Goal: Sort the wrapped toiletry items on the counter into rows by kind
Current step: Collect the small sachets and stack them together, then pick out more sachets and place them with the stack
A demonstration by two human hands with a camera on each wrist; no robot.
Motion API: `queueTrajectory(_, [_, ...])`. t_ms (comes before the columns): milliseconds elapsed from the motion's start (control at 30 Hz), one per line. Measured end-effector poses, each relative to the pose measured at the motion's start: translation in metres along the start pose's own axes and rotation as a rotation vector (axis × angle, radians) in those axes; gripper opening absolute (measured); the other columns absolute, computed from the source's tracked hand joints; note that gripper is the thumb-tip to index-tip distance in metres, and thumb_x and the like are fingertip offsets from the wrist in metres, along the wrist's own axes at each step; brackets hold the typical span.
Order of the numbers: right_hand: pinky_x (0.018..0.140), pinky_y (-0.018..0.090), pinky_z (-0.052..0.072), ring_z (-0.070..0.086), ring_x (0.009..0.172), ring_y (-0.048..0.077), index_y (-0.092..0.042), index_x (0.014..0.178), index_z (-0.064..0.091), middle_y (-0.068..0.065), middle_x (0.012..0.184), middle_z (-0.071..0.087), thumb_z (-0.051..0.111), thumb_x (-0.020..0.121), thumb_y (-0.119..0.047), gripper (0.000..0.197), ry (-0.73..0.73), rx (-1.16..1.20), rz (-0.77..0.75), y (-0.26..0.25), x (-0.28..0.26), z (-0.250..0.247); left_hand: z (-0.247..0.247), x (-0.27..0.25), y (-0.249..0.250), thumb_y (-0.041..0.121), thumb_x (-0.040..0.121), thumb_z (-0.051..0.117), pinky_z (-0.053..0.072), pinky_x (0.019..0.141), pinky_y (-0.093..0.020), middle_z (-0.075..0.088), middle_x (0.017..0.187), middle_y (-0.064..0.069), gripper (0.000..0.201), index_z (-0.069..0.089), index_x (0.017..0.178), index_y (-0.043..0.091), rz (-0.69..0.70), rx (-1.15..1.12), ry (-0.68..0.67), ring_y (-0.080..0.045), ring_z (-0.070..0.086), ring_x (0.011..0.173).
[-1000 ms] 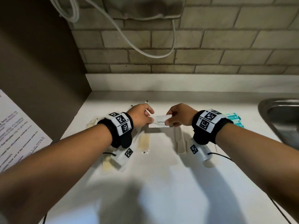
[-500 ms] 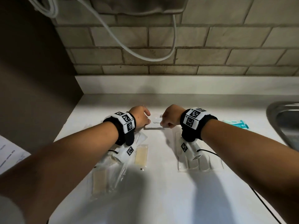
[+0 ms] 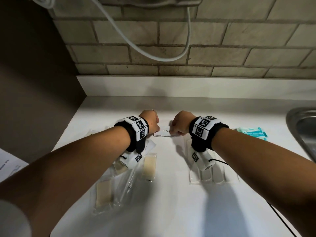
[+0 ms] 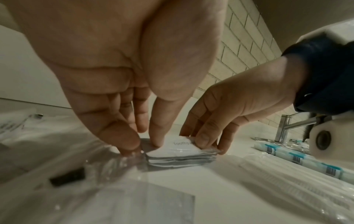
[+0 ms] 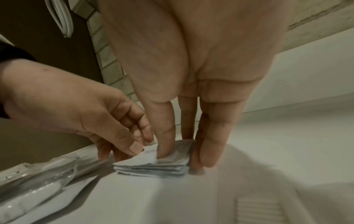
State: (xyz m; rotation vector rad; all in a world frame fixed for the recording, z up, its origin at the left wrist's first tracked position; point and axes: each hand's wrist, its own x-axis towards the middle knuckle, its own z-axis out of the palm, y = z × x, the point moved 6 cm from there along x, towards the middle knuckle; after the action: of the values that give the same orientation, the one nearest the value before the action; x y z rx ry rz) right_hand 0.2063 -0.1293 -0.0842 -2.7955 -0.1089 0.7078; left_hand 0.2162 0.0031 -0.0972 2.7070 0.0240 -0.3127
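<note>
A small stack of white toothpaste sachets lies on the white counter towards the back. My left hand pinches its left end, thumb on top. My right hand pinches its right end, with its fingers down along the edge. Clear-wrapped beige items and clear packets lie under my left forearm. Wrapped white combs lie under my right wrist. Teal packets sit at the right.
A steel sink with a tap borders the counter on the right. A brown wall closes the left side, and a tiled wall with a hanging white cable stands behind. A printed sheet shows at the left.
Both hands have kept hold of the sachets and drawn closer together over them, low on the counter. The head view has pulled back, so more of the near items show.
</note>
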Motion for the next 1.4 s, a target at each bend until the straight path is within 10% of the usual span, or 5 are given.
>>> queueTrajectory(267, [0.085,0.033,0.055,0.058,0.069,0.021,-0.003,0.108,0.072,0.008,0.078,0.067,0.066,0.076,-0.016,0.035,0.012,-0.019,-0.041,0.001,-0.004,-0.004,-0.009,-0.003,0.001,0.02,0.083,0.069,0.038,0.071,-0.026,0.053,0.084,-0.009,0.01,0.06,0.084,0.018,0.033,0.071,-0.05,-0.02,0.043,0.077])
queueTrajectory(467, [0.093,0.029,0.044,0.057,0.116,0.027,-0.009,0.124,0.062,0.009,0.124,0.062,0.07,0.083,-0.039,0.052,0.142,-0.021,-0.171,-0.009,-0.013,-0.019,-0.047,-0.033,-0.009,0.031,0.084,0.072,0.035,0.069,-0.021,0.058,0.088,0.002,0.024,0.067,0.102,0.016,0.056,-0.015,-0.005,-0.015,0.054,0.081])
queueTrajectory(700, [0.09,0.028,0.044,0.058,0.112,0.023,-0.011,0.115,0.064,0.005,0.121,0.064,0.054,0.092,-0.015,0.025,0.051,-0.125,-0.477,-0.067,-0.039,0.029,-0.069,-0.092,-0.067,0.03,0.085,0.07,0.04,0.071,-0.024,0.062,0.09,0.003,0.022,0.064,0.102,0.018,0.004,0.026,0.002,-0.017,0.058,0.084])
queueTrajectory(933, [0.097,0.037,0.048,0.057,0.113,0.026,-0.014,0.129,0.049,0.007,0.124,0.057,0.059,0.088,-0.014,0.042,0.034,-0.221,-0.47,-0.09,-0.036,0.066,-0.039,-0.138,-0.125,0.053,0.07,0.078,0.047,0.084,-0.029,0.057,0.113,-0.005,0.068,0.054,0.12,0.014,-0.12,0.24,-0.111,-0.021,0.057,0.095])
queueTrajectory(1400, [0.078,0.032,0.05,0.059,0.099,0.026,-0.015,0.126,0.045,0.008,0.12,0.059,0.072,0.081,-0.015,0.053,0.019,-0.206,-0.376,-0.094,-0.041,0.066,-0.047,-0.154,-0.133,0.027,0.071,0.075,0.054,0.081,-0.032,0.067,0.108,-0.005,0.042,0.064,0.109,0.012,-0.125,0.027,0.105,-0.022,0.063,0.095])
